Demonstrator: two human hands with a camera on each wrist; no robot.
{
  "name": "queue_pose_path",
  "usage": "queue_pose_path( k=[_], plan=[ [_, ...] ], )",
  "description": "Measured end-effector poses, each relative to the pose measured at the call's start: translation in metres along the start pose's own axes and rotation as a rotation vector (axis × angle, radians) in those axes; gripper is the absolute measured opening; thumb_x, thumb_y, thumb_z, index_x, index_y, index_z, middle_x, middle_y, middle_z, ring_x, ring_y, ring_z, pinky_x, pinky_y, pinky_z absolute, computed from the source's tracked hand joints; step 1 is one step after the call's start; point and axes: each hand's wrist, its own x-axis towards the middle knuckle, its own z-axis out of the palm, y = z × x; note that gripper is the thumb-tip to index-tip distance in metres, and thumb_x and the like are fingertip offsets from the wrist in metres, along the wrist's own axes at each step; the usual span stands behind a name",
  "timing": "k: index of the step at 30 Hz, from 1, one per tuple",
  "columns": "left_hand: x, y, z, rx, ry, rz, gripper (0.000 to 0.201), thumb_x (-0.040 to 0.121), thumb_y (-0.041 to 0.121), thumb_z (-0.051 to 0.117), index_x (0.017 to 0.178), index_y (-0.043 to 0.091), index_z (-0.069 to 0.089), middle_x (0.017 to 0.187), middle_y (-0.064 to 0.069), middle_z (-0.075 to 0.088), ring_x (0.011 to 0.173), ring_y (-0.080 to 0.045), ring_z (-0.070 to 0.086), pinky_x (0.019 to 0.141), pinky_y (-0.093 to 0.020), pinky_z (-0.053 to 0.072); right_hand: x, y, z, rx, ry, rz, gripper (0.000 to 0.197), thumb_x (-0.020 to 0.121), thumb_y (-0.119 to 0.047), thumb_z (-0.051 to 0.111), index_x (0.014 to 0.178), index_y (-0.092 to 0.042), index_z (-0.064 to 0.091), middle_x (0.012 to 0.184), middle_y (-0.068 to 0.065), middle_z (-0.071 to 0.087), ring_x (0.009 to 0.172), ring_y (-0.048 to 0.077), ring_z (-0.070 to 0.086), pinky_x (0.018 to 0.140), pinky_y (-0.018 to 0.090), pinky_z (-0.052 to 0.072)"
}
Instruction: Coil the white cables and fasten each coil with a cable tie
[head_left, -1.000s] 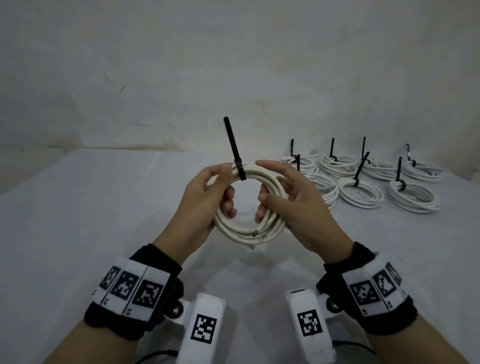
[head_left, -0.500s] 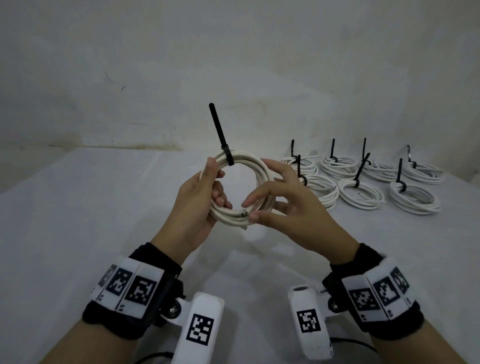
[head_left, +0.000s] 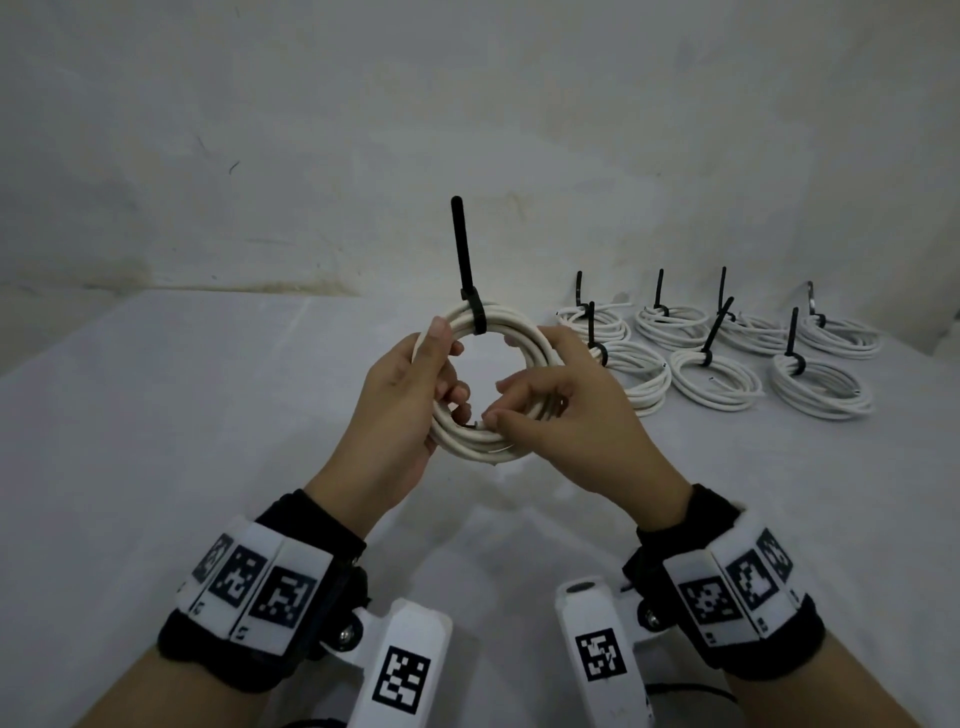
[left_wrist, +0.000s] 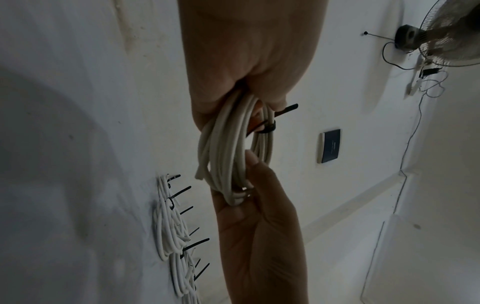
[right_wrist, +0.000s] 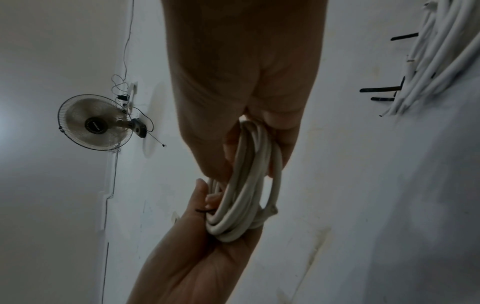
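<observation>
- Nearest the head camera, each forearm wears a black wrist strap (head_left: 260, 649) faced with white panels printed in black-and-white square codes; a white plastic camera mount (head_left: 400, 670) juts out below each wrist.
- The left hand (head_left: 395, 410) is clamped on the left side of a white cable coil (head_left: 470, 441): its fingers curl through the ring's opening and the thumb lies up along the outer edge.
- The right hand (head_left: 566, 415) holds the coil's right and lower part, thumb and forefinger pinched on the strands near the bottom while the other fingers wrap behind.
- The coil is a round bundle of several loops of smooth, rubbery white cable, held upright between the two hands above the worktop (head_left: 156, 441), with one cut end (left_wrist: 200, 175) sticking out from the bundle.
- A black cable tie (head_left: 475, 317) of flat, stiff plastic is cinched round the top of the coil, just beyond the left thumb tip, and its long tail stands nearly straight up.
- The worktop is covered in a pale, matte, slightly wrinkled sheet.
- Farther off to the right lie finished coils (head_left: 714, 379), flat on the worktop in two rows, each bound by a black tie whose tail points up.
- Behind stands a rough, stained white wall (head_left: 467, 130); the wrist views show a wall-mounted fan (right_wrist: 96, 124) with a wire cage.
</observation>
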Motion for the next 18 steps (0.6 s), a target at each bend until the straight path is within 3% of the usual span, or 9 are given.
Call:
queue_pose_path(
  k=[3,5,8,10,14,18],
  plan=[
    [-0.0001,0.0013,-0.0008,-0.021,-0.018,0.015,0.031,0.097,0.038,0.042,0.087,0.011,0.052,0.053,0.006,0.036,0.047,-0.008,0.043,0.057,-0.026,0.043,-0.0005,-0.0034,-0.002,0.083,-0.021,-0.027,0.015,0.073,-0.004,0.078,0.071,-0.017,0.071,0.117,0.002,0.054,0.096,0.006,0.062,0.08,0.017,0.049],
    [-0.0002,0.0029,-0.001,-0.052,-0.031,0.025,0.031,0.097,0.038,0.041,0.088,0.01,0.051,0.053,0.006,0.035,0.046,-0.007,0.041,0.053,-0.022,0.045,-0.0001,-0.0032,-0.0022,0.185,0.011,-0.078,0.021,0.074,0.001,0.077,0.077,-0.017,0.065,0.109,0.012,0.059,0.096,0.004,0.063,0.081,0.019,0.049],
    [-0.0005,0.0049,-0.001,-0.106,-0.048,0.024,0.032,0.096,0.039,0.041,0.087,0.01,0.051,0.053,0.006,0.033,0.044,-0.007,0.035,0.05,-0.021,0.044,0.0004,-0.0019,-0.0005,0.467,0.049,-0.114,0.03,0.077,0.004,0.071,0.085,-0.016,0.05,0.103,0.032,0.056,0.083,0.02,0.069,0.078,0.036,0.057],
    [0.0002,0.0057,-0.0012,-0.14,-0.06,0.017,0.033,0.092,0.042,0.043,0.088,0.01,0.051,0.053,0.006,0.031,0.043,-0.007,0.033,0.048,-0.02,0.043,0.0014,-0.0021,0.0001,0.543,0.064,-0.104,0.036,0.076,0.0,0.072,0.093,-0.018,0.046,0.111,0.029,0.057,0.076,0.022,0.068,0.075,0.039,0.058],
    [0.001,0.0053,-0.0027,-0.138,-0.092,0.021,0.039,0.08,0.047,0.047,0.091,0.01,0.053,0.055,0.006,0.035,0.046,-0.007,0.037,0.052,-0.022,0.046,0.0029,0.0002,0.0031,0.65,0.074,-0.023,0.047,0.078,-0.007,0.069,0.115,-0.022,0.044,0.117,0.013,0.063,0.075,0.018,0.063,0.074,0.033,0.054],
    [0.0018,0.005,-0.0062,0.005,-0.114,-0.012,0.036,0.093,0.045,0.04,0.1,0.015,0.06,0.064,0.003,0.051,0.061,-0.009,0.056,0.065,-0.028,0.052,0.0045,0.0048,0.0004,0.651,0.108,0.016,0.048,0.084,-0.004,0.064,0.127,-0.019,0.047,0.113,0.006,0.065,0.078,0.014,0.061,0.074,0.027,0.05]
  ],
)
